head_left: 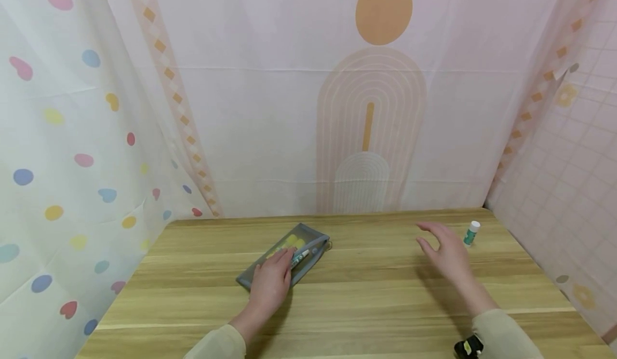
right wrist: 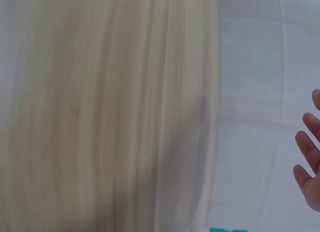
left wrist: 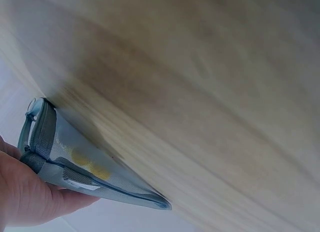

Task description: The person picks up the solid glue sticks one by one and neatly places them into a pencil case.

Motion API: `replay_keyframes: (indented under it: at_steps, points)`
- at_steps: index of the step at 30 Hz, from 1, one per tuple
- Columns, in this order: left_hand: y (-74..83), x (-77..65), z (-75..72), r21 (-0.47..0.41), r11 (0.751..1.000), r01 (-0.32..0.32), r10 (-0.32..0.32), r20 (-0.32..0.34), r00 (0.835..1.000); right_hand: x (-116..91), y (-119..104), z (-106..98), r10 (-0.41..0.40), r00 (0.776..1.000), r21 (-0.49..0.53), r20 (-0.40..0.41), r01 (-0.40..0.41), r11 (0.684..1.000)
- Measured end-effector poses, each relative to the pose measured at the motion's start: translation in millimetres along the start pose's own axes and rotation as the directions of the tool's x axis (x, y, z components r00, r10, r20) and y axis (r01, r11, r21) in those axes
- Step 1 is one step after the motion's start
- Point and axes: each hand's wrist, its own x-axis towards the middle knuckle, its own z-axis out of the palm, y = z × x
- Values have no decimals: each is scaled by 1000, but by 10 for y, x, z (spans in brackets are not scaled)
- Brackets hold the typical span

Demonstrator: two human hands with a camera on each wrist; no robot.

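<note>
A grey mesh pencil case (head_left: 308, 265) lies at a slant on the table, left of the middle. My left hand (head_left: 271, 278) lies over its near side and grips it. The left wrist view shows the thumb (left wrist: 75, 201) along one face of the case. Yellow things (head_left: 291, 241) show through the mesh, and a white and teal stick (head_left: 300, 258) shows at the zip side. My right hand (head_left: 448, 252) hovers over the right part of the table, fingers apart and holding nothing. Just beyond it stands a small teal glue stick (head_left: 471, 233) with a white cap.
The wooden table (head_left: 366, 305) ends at a pale curtain (head_left: 260, 134) behind. A dotted curtain (head_left: 96, 187) hangs at the left and a checked one (head_left: 578, 187) at the right. A black device (head_left: 468, 347) is by the right sleeve.
</note>
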Motion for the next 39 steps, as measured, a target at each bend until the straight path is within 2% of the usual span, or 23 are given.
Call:
replay_keyframes:
  at_steps: [14, 22, 32, 39]
  points:
    - [-5, -5, 20, -6, 1000, 10, -10, -1, 1000, -30, 230, -337, -12, 998, -80, -60, 7, 997]
    - [2, -13, 18, -6, 1000, 15, -15, 3, 1000, -37, 388, -494, 31, 998, -140, -62, -40, 989]
    - [7, -12, 7, -3, 1000, 19, -19, 11, 1000, -50, 543, -616, 4, 991, -161, -136, -26, 987]
    - [11, -11, 2, -8, 1000, 14, -14, 12, 1000, -59, 650, -643, 41, 991, -159, -131, -62, 985]
